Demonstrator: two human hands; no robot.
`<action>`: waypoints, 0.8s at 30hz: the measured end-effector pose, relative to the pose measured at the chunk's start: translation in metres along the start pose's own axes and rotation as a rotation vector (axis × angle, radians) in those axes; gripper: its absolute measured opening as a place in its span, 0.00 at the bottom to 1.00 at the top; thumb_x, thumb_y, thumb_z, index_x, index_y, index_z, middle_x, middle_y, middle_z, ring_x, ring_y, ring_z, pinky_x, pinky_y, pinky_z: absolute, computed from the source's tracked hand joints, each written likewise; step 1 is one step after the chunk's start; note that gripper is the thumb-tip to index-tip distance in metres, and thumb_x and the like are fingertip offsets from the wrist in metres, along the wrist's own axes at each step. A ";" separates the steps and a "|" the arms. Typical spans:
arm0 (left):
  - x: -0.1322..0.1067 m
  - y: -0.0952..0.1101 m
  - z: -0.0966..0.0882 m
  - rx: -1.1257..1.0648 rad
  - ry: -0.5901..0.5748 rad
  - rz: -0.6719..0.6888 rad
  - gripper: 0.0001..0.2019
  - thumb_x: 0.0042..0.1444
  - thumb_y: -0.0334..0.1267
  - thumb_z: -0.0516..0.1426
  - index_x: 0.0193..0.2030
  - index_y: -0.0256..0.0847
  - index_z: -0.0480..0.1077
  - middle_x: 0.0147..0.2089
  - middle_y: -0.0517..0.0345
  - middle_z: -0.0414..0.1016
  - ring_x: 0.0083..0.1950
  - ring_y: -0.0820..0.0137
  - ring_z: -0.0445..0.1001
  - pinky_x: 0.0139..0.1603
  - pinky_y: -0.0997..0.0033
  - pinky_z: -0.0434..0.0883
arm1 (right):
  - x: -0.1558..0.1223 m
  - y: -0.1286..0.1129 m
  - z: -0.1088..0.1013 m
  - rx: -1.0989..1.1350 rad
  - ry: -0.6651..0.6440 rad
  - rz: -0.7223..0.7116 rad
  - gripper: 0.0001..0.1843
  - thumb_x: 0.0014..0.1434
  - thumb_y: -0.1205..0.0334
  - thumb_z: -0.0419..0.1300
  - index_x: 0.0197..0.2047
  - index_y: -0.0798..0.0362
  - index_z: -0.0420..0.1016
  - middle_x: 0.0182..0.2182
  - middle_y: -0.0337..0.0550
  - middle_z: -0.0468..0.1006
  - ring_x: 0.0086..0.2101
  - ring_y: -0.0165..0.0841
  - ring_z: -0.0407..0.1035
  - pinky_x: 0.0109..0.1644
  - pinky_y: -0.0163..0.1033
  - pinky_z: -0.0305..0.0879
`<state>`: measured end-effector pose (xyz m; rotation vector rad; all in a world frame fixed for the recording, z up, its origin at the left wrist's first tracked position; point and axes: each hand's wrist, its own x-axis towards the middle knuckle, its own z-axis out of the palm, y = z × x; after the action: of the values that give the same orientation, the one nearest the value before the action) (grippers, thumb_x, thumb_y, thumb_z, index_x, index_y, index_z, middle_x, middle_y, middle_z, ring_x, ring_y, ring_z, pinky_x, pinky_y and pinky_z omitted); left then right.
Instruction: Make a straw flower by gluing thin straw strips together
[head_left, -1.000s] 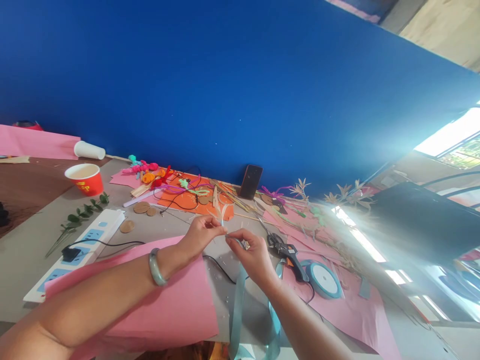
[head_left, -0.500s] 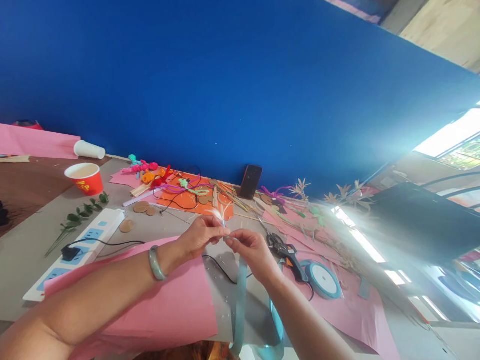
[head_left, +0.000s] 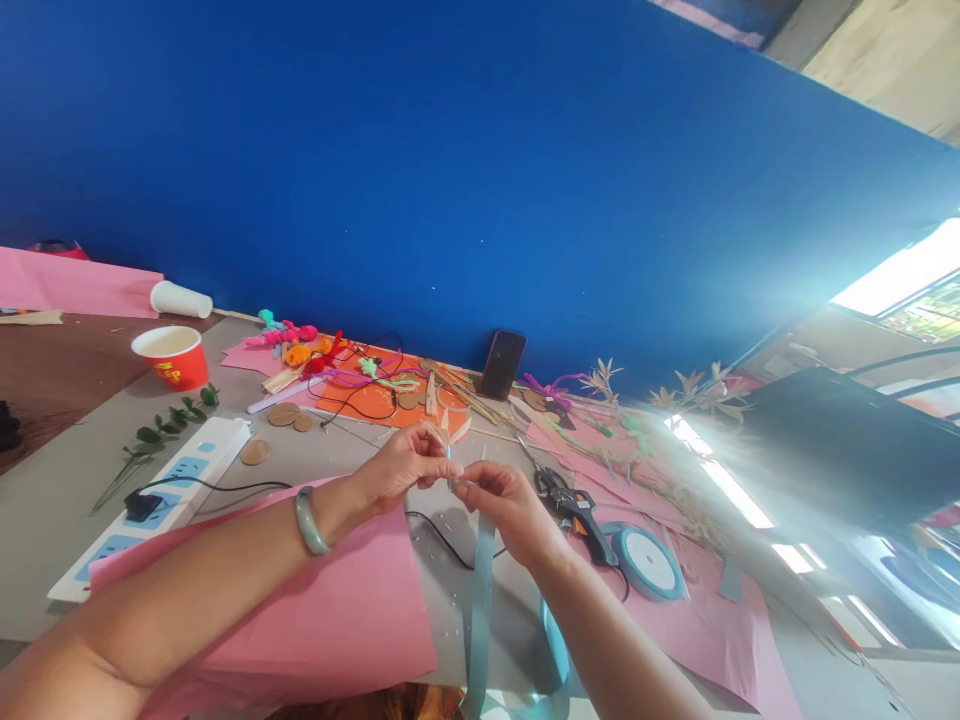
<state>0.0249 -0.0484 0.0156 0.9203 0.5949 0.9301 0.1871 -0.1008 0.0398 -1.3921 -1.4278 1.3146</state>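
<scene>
My left hand (head_left: 405, 465) pinches the stem of a small pale flower (head_left: 451, 432) with pointed petals, held upright above the table. Close against it, my right hand (head_left: 502, 505) has thumb and fingertips pressed together on a light-blue ribbon (head_left: 480, 610) at the flower's stem. From the right hand the ribbon hangs down past the table's front edge and loops back up beside the right forearm. The fingertips of both hands almost meet, and they partly hide the stem and the ribbon's end.
Right of my hands lie black scissors (head_left: 553, 490), a glue gun (head_left: 592, 530) and a ribbon spool (head_left: 651, 562). A power strip (head_left: 180, 475), green sprig (head_left: 161, 430) and paper cup (head_left: 174, 360) stand left. A phone (head_left: 502, 365) leans on the blue wall (head_left: 450, 180). Pink paper (head_left: 337, 610) lies in front.
The flower has turned slightly in my fingers, so its petals now face differently and spread wider. Both hands stay nearly in the same place.
</scene>
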 end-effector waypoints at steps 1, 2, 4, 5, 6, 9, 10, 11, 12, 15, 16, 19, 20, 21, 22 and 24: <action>0.000 0.001 -0.001 0.033 -0.005 -0.009 0.18 0.34 0.33 0.69 0.25 0.38 0.63 0.20 0.71 0.62 0.18 0.82 0.57 0.19 0.77 0.50 | 0.000 -0.001 0.000 -0.002 0.001 0.002 0.13 0.47 0.53 0.66 0.28 0.54 0.75 0.19 0.34 0.66 0.21 0.25 0.54 0.25 0.33 0.48; 0.000 0.002 -0.001 0.072 -0.012 -0.015 0.16 0.35 0.34 0.69 0.26 0.37 0.65 0.19 0.70 0.62 0.18 0.82 0.57 0.19 0.77 0.50 | 0.000 -0.002 -0.001 -0.007 -0.001 0.005 0.12 0.47 0.53 0.66 0.27 0.54 0.75 0.18 0.33 0.66 0.21 0.25 0.55 0.26 0.33 0.48; 0.001 0.004 -0.002 0.154 -0.019 -0.020 0.15 0.35 0.36 0.69 0.25 0.36 0.68 0.19 0.68 0.63 0.19 0.82 0.57 0.20 0.76 0.51 | -0.001 -0.003 -0.002 -0.018 -0.009 0.009 0.12 0.47 0.54 0.66 0.25 0.54 0.74 0.19 0.33 0.66 0.22 0.25 0.55 0.27 0.33 0.49; 0.001 0.004 -0.003 0.192 -0.018 -0.020 0.15 0.35 0.38 0.69 0.25 0.35 0.69 0.19 0.67 0.63 0.19 0.81 0.57 0.20 0.76 0.51 | -0.001 -0.004 -0.002 -0.023 -0.012 0.012 0.12 0.47 0.54 0.66 0.25 0.55 0.74 0.19 0.33 0.66 0.22 0.25 0.56 0.27 0.33 0.49; 0.001 0.003 -0.003 0.227 -0.018 -0.021 0.15 0.35 0.39 0.69 0.24 0.35 0.69 0.19 0.67 0.63 0.20 0.81 0.57 0.21 0.76 0.51 | -0.001 -0.004 -0.002 -0.027 -0.012 0.014 0.12 0.47 0.54 0.65 0.24 0.55 0.73 0.19 0.33 0.66 0.22 0.25 0.56 0.27 0.33 0.50; 0.002 0.001 -0.005 0.300 -0.005 -0.017 0.17 0.34 0.43 0.70 0.23 0.35 0.69 0.18 0.66 0.63 0.20 0.80 0.57 0.21 0.76 0.51 | -0.001 -0.001 -0.002 -0.038 0.001 0.018 0.11 0.48 0.55 0.64 0.24 0.55 0.73 0.18 0.33 0.67 0.22 0.25 0.57 0.28 0.34 0.50; 0.003 0.000 -0.005 0.320 0.003 -0.014 0.18 0.34 0.44 0.70 0.23 0.35 0.69 0.18 0.66 0.63 0.20 0.80 0.57 0.21 0.76 0.51 | -0.001 0.000 -0.002 -0.040 0.006 0.018 0.11 0.48 0.55 0.64 0.24 0.55 0.74 0.18 0.33 0.67 0.22 0.25 0.57 0.28 0.34 0.50; 0.003 -0.001 -0.005 0.338 0.013 -0.011 0.18 0.33 0.44 0.70 0.24 0.35 0.69 0.18 0.67 0.63 0.20 0.80 0.57 0.20 0.77 0.51 | -0.001 0.001 -0.001 -0.040 0.011 0.017 0.11 0.48 0.56 0.64 0.24 0.54 0.74 0.19 0.33 0.67 0.22 0.25 0.57 0.28 0.34 0.50; 0.003 -0.001 -0.005 0.352 0.025 -0.007 0.18 0.33 0.44 0.70 0.24 0.35 0.69 0.19 0.67 0.63 0.20 0.80 0.57 0.20 0.77 0.51 | -0.002 0.002 -0.001 -0.039 0.016 0.014 0.11 0.48 0.55 0.64 0.24 0.54 0.74 0.19 0.34 0.67 0.22 0.25 0.57 0.28 0.34 0.50; 0.003 -0.001 -0.005 0.374 0.056 0.007 0.19 0.31 0.43 0.70 0.24 0.35 0.68 0.19 0.68 0.62 0.21 0.80 0.57 0.21 0.77 0.52 | -0.002 0.003 0.001 -0.038 0.032 0.012 0.10 0.49 0.55 0.64 0.25 0.54 0.75 0.19 0.34 0.67 0.22 0.25 0.56 0.27 0.34 0.49; 0.002 -0.001 -0.004 0.374 0.066 0.016 0.19 0.31 0.43 0.70 0.23 0.35 0.68 0.19 0.68 0.61 0.21 0.80 0.57 0.21 0.77 0.52 | -0.003 0.003 0.001 -0.039 0.040 0.013 0.10 0.49 0.55 0.65 0.24 0.54 0.75 0.19 0.34 0.67 0.22 0.25 0.56 0.27 0.34 0.49; 0.002 0.000 -0.003 0.385 0.085 0.037 0.19 0.32 0.43 0.70 0.22 0.36 0.66 0.18 0.68 0.61 0.21 0.80 0.56 0.22 0.77 0.52 | -0.003 0.003 0.002 -0.029 0.053 0.027 0.12 0.48 0.54 0.65 0.23 0.54 0.74 0.18 0.34 0.67 0.21 0.25 0.55 0.26 0.35 0.48; 0.002 0.000 -0.003 0.392 0.093 0.040 0.19 0.32 0.43 0.70 0.22 0.36 0.65 0.18 0.69 0.61 0.20 0.80 0.56 0.22 0.77 0.52 | -0.002 0.003 0.002 -0.021 0.053 0.032 0.12 0.48 0.54 0.66 0.23 0.54 0.74 0.18 0.34 0.67 0.21 0.25 0.54 0.26 0.35 0.47; 0.002 -0.001 -0.004 0.401 0.104 0.044 0.19 0.33 0.43 0.70 0.22 0.36 0.65 0.18 0.69 0.61 0.20 0.80 0.55 0.22 0.77 0.52 | -0.002 0.004 0.002 -0.011 0.052 0.036 0.12 0.48 0.54 0.66 0.23 0.54 0.74 0.18 0.34 0.67 0.21 0.25 0.54 0.26 0.35 0.47; 0.003 -0.002 -0.004 0.412 0.119 0.051 0.19 0.33 0.43 0.70 0.23 0.36 0.65 0.18 0.69 0.61 0.20 0.80 0.56 0.22 0.77 0.53 | -0.002 0.004 0.003 0.004 0.049 0.041 0.13 0.48 0.53 0.66 0.22 0.54 0.74 0.18 0.34 0.67 0.21 0.25 0.54 0.26 0.35 0.47; 0.004 -0.004 -0.005 0.430 0.155 0.079 0.19 0.33 0.43 0.69 0.23 0.36 0.65 0.19 0.68 0.62 0.21 0.79 0.57 0.22 0.77 0.54 | -0.001 0.005 0.004 0.047 0.043 0.054 0.13 0.48 0.53 0.66 0.22 0.54 0.74 0.18 0.34 0.67 0.21 0.25 0.54 0.26 0.35 0.47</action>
<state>0.0245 -0.0445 0.0101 1.2686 0.9189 0.9677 0.1847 -0.1025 0.0344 -1.4280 -1.3315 1.3358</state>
